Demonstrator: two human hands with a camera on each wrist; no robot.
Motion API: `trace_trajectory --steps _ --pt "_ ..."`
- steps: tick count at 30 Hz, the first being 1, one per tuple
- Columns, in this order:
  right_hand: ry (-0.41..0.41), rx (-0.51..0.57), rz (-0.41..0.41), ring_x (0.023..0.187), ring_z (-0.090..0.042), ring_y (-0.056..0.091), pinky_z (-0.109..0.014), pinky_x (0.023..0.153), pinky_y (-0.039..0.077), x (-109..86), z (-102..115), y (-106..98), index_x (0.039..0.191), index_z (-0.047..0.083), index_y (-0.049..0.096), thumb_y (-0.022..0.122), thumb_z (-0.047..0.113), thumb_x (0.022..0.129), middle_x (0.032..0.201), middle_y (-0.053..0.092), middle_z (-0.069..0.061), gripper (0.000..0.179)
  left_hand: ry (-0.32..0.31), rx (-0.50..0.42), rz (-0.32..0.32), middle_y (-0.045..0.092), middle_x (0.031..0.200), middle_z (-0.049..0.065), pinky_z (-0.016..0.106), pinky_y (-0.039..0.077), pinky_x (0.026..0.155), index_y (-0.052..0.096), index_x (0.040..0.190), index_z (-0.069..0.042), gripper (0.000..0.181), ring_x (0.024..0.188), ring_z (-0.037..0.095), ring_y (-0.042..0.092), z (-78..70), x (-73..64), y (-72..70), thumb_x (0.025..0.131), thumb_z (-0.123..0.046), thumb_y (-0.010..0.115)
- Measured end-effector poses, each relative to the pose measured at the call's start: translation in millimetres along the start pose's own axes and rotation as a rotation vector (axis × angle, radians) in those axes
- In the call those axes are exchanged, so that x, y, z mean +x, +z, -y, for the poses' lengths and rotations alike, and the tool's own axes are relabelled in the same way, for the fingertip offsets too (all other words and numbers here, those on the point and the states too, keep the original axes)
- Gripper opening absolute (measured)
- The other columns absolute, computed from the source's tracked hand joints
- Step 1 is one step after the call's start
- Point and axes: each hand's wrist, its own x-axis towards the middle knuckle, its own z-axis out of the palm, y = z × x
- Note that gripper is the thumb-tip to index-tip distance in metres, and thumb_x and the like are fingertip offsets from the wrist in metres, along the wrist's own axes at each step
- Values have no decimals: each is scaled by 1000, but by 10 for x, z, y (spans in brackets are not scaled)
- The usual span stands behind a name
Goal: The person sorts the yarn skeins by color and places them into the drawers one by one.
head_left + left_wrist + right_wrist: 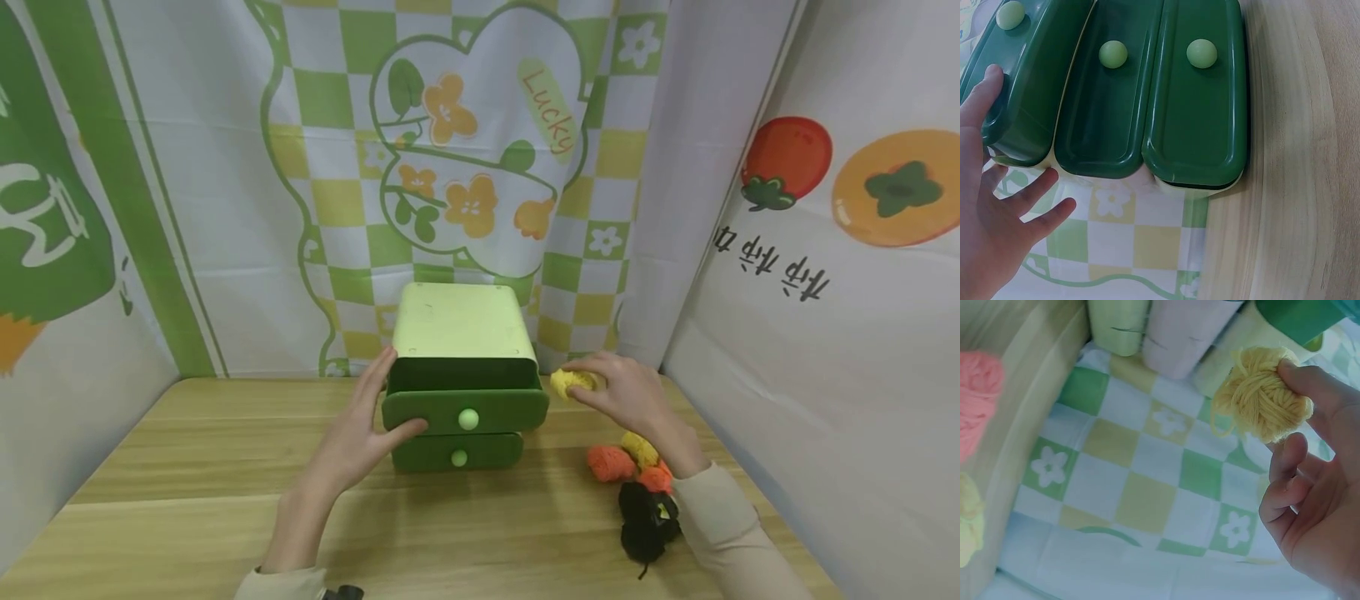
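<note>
My right hand (626,396) pinches a yellow yarn ball (567,383) between thumb and fingers, held up just right of the small drawer cabinet (461,321). In the right wrist view the same yarn ball (1263,397) shows its wound strands and a loose loop. The cabinet has a pale green top and dark green drawers with round light knobs. Its top drawer (506,411) is pulled out. My left hand (360,437) is at the cabinet's left side, the thumb on the front of that drawer (1029,81) and the other fingers spread along the side.
On the wooden table (225,475), to the right, lie an orange yarn ball (609,463), another yellow yarn ball (640,448), a second orange one (657,477) and black yarn (641,533). A checkered curtain (330,192) hangs behind the cabinet, and printed cloth (825,350) borders the right side.
</note>
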Motion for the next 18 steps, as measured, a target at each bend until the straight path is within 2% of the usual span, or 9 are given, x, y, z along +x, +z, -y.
trace_trajectory --steps 4,7,12,18 --pt "-35 6 -40 74 -15 66 -27 54 49 36 75 -65 116 25 75 75 39 87 107 74 -1 33 -2 -1 3 -2 167 -13 76 32 105 -1 159 -39 104 152 40 17 -5 2 -7 86 -57 70" --pt "-66 13 -77 66 -10 59 -25 53 46 65 128 -112 115 24 76 76 38 86 101 73 0 32 -4 -2 2 -2 168 -12 76 32 105 -1 159 -39 103 151 40 18 -10 0 -10 86 -56 70" --pt "-120 30 -135 70 -12 65 -27 57 51 104 199 -180 113 23 76 78 35 85 101 73 0 30 -4 6 2 -2 168 -12 76 33 104 -1 159 -39 103 151 40 19 -14 -1 -11 86 -57 70" --pt "-139 68 -139 67 -12 64 -24 56 49 140 305 -268 114 24 76 78 33 86 102 73 1 29 -4 1 6 -2 167 -13 76 32 105 -1 159 -39 104 151 40 18 -14 0 -8 86 -58 70"
